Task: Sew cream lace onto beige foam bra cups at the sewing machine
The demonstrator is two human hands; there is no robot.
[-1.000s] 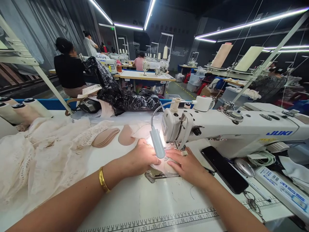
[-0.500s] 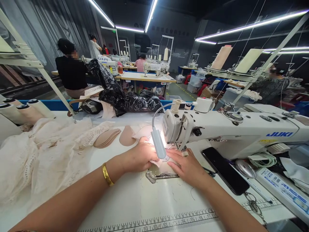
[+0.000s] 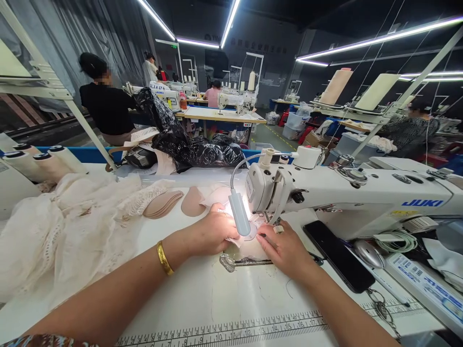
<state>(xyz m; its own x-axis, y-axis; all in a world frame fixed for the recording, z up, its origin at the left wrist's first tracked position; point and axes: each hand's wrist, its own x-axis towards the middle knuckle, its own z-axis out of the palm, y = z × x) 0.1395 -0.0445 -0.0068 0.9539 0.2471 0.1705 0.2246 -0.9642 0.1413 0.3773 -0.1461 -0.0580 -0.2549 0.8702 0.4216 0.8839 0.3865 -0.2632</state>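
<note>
Pale pink fabric (image 3: 237, 240) lies under the head of a white sewing machine (image 3: 347, 188), lit by a small grey lamp (image 3: 239, 214). My left hand (image 3: 213, 231), with a gold bracelet at the wrist, is closed on the fabric's left edge, left of the lamp. On the right of the fabric, my right hand (image 3: 284, 245) has thumb and forefinger drawn together at its edge, beside the presser foot; the fingertips are small and partly hidden. Beige pads (image 3: 163, 204) lie stacked to the left, with a single pad (image 3: 193, 201) beside them.
White lace fabric (image 3: 72, 231) covers the table's left side, with thread cones (image 3: 65, 159) behind. A black phone (image 3: 338, 255), a computer mouse (image 3: 368, 254) and a box (image 3: 427, 289) lie at right. Black plastic bags (image 3: 213, 153) stand behind the table. Several people sit farther back.
My right hand's fingers, spread flat on the fabric before, have drawn back and curled together at its right edge. My left hand stays on the fabric. The view has shifted slightly.
</note>
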